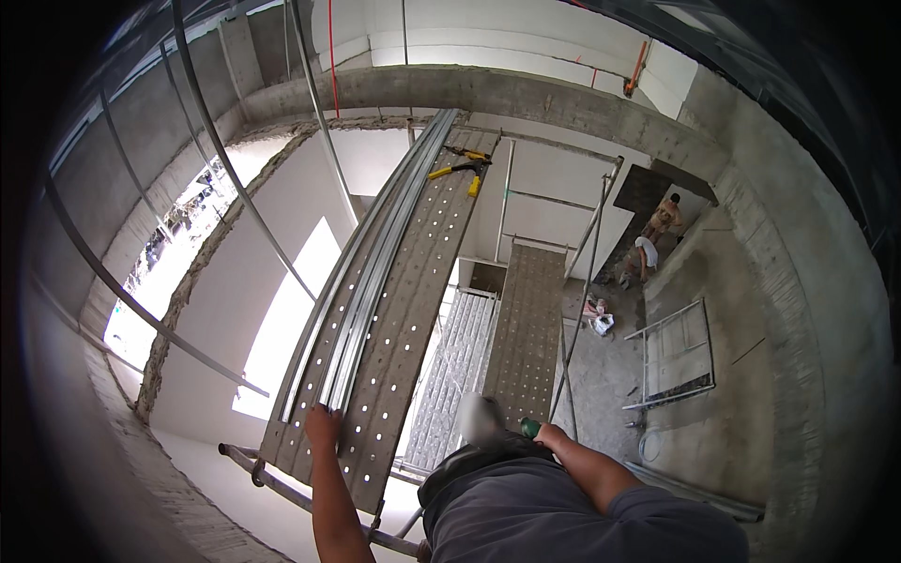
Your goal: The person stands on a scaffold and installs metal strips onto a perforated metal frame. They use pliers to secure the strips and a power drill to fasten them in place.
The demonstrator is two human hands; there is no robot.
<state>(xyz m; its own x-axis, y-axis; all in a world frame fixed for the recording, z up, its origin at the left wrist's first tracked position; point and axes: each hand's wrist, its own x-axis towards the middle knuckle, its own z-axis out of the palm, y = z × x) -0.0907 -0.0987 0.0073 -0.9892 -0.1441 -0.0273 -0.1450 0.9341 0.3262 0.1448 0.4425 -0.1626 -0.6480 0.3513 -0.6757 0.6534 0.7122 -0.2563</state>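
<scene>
My left hand [324, 427] is at the near ends of a bundle of long silvery metal channels [375, 291], its fingers closed around them. The channels lie lengthwise along a perforated scaffold plank [371, 413]. Held close to my waist, my right hand [549, 437] grips a dark green object [530, 428]; only its rounded end shows, so its kind is unclear. On the plank's far part rests a yellow-handled hand tool [460, 171], like snips or a crimper. A blurred pale grey shape [481, 419] stands in front of my body.
A lower perforated plank [526, 328] lies to the right, with scaffold tubes [587, 235] around it. Thin metal rods [225, 159] hang at left. On the floor far below are two people [646, 253], a white bag [602, 324] and a metal frame [676, 352].
</scene>
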